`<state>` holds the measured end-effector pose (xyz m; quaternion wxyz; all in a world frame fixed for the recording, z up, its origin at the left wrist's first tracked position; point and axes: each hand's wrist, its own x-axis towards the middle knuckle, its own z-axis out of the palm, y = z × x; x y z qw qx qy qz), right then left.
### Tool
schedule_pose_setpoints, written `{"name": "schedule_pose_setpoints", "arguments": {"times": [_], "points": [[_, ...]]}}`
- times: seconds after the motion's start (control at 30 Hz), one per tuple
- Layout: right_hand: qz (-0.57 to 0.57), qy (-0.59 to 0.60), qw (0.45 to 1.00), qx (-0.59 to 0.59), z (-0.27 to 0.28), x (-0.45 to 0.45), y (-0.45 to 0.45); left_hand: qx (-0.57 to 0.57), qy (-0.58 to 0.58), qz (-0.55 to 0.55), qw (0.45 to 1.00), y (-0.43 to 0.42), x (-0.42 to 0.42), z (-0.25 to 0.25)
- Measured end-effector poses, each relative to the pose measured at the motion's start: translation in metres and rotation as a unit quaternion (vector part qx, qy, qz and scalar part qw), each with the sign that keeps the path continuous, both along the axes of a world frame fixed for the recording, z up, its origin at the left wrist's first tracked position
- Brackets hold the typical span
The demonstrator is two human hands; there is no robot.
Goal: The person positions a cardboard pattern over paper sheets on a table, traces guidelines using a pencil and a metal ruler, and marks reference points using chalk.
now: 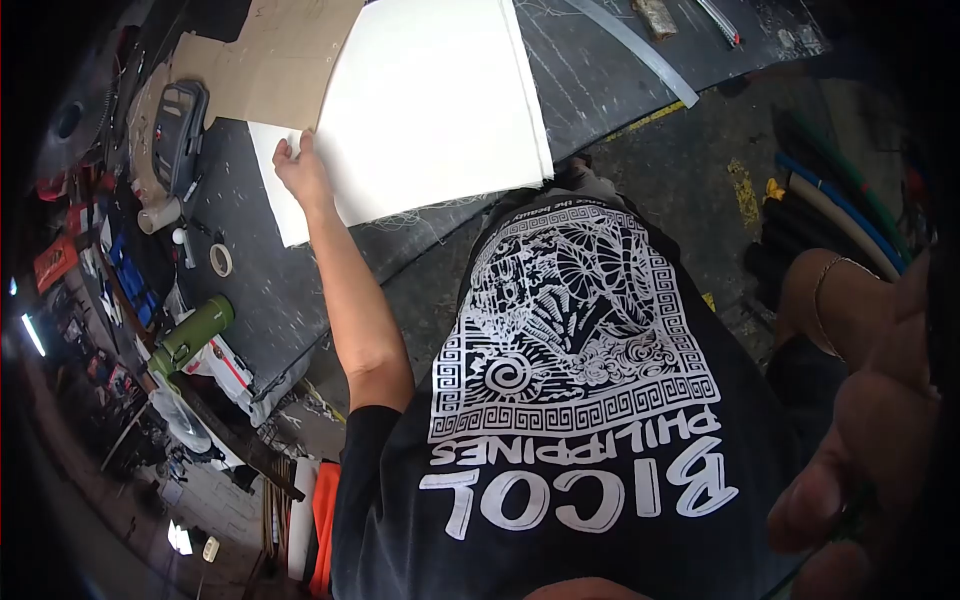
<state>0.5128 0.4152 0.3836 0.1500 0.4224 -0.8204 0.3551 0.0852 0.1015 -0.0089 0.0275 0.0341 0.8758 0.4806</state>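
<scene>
My left hand (pixel 305 175) is at the lower corner of a brown pattern sheet (pixel 265 75), its fingers bent and the thumb at the sheet's edge. They appear to pinch that corner. Beneath the brown sheet lies white fabric (pixel 435 110) with frayed threads along its near edge, spread on a dark worktable (pixel 280 290). My right hand (pixel 855 460) is raised close to the camera at the lower right, dark and partly cut off. Its fingers are curled, and what they hold, if anything, is hidden.
Left on the table are a grey case (pixel 180 135), a tape roll (pixel 221 260) and a green cylinder (pixel 195 333). A metal strip (pixel 640 50) lies at the far right. Rolls of material (pixel 840 215) are on the floor side, right. Shelves with goods stand far left.
</scene>
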Motion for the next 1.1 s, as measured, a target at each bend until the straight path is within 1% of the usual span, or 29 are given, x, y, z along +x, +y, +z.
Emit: {"name": "schedule_pose_setpoints", "arguments": {"times": [0.07, 0.1, 0.13, 0.17, 0.2, 0.23, 0.27, 0.3, 0.33, 0.37, 0.4, 0.43, 0.47, 0.5, 0.53, 0.57, 0.6, 0.63, 0.67, 0.7, 0.77, 0.87, 0.93, 1.0, 1.1], "points": [[-0.007, 0.005, 1.0, 0.007, 0.0, 0.001, -0.001, -0.032, 0.017, -0.005, 0.999, 0.002, 0.004, 0.004], [-0.011, 0.006, 1.0, 0.01, 0.001, 0.001, 0.0, -0.042, 0.022, -0.012, 0.999, -0.004, -0.003, -0.004], [-0.018, 0.009, 1.0, 0.016, 0.002, 0.001, 0.0, -0.051, 0.026, -0.018, 0.998, 0.0, 0.0, -0.001], [-0.025, 0.01, 0.999, 0.02, 0.002, 0.0, 0.001, -0.047, 0.005, -0.012, 0.999, 0.001, 0.005, 0.003], [-0.039, 0.012, 0.999, 0.02, 0.002, -0.001, 0.003, -0.053, 0.025, -0.019, 0.998, 0.004, 0.013, 0.01], [-0.055, 0.017, 0.998, 0.025, 0.002, -0.005, 0.001, -0.056, 0.036, -0.035, 0.997, -0.004, 0.003, -0.002], [-0.076, 0.021, 0.996, 0.035, 0.003, -0.005, 0.006, -0.043, 0.034, -0.037, 0.998, 0.0, 0.012, 0.006], [-0.103, 0.029, 0.993, 0.042, 0.001, -0.007, 0.008, -0.054, 0.047, -0.032, 0.997, -0.002, 0.007, 0.0], [-0.133, 0.04, 0.989, 0.044, -0.003, -0.012, 0.007, -0.064, 0.045, -0.031, 0.996, 0.008, 0.018, 0.017], [-0.164, 0.049, 0.985, 0.028, -0.006, -0.013, 0.011, -0.084, 0.08, -0.035, 0.993, 0.003, 0.014, 0.006], [-0.192, 0.052, 0.98, 0.01, -0.012, -0.017, 0.012, -0.088, 0.07, -0.033, 0.993, 0.002, 0.011, 0.002], [-0.215, 0.038, 0.976, -0.024, -0.02, -0.021, 0.013, -0.078, 0.059, -0.021, 0.995, 0.005, 0.012, 0.001], [-0.245, 0.011, 0.966, -0.084, -0.033, -0.027, 0.008, -0.088, 0.064, -0.021, 0.994, 0.008, 0.013, 0.002], [-0.245, -0.05, 0.965, -0.08, -0.041, -0.031, 0.012, -0.07, 0.122, -0.015, 0.99, -0.001, 0.0, -0.025], [-0.258, -0.091, 0.948, -0.163, -0.063, -0.04, 0.008, -0.059, 0.079, -0.009, 0.995, 0.0, 0.003, -0.02], [-0.288, -0.172, 0.92, -0.204, -0.085, -0.049, 0.005, -0.057, 0.097, -0.013, 0.994, -0.002, 0.005, -0.02], [-0.314, -0.189, 0.901, -0.23, -0.126, -0.062, 0.01, -0.054, 0.115, -0.017, 0.992, 0.001, 0.006, -0.02], [-0.348, -0.232, 0.88, -0.224, -0.166, -0.07, 0.008, -0.075, 0.11, -0.025, 0.991, -0.007, 0.004, -0.021], [-0.409, -0.293, 0.847, -0.171, -0.194, -0.074, 0.01, -0.103, 0.107, -0.029, 0.988, -0.006, 0.002, -0.018], [-0.436, -0.319, 0.826, -0.162, -0.234, -0.075, 0.012, -0.087, 0.1, -0.033, 0.991, -0.001, 0.003, -0.015], [-0.473, -0.319, 0.813, -0.121, -0.277, -0.066, 0.014, -0.071, 0.087, -0.035, 0.993, 0.0, 0.014, -0.001], [-0.543, -0.311, 0.779, -0.053, -0.294, -0.047, 0.016, 0.021, 0.055, -0.015, 0.998, 0.004, 0.011, -0.005], [-0.587, -0.321, 0.743, -0.035, -0.298, -0.041, 0.018, 0.02, 0.034, -0.02, 0.999, 0.005, 0.011, 0.001], [-0.631, -0.302, 0.714, -0.02, -0.305, -0.041, 0.021, 0.022, 0.026, -0.027, 0.999, 0.003, 0.012, 0.003], [-0.633, -0.344, 0.693, 0.007, -0.307, -0.042, 0.022, 0.035, 0.03, -0.039, 0.998, 0.005, 0.01, 0.0]]}}
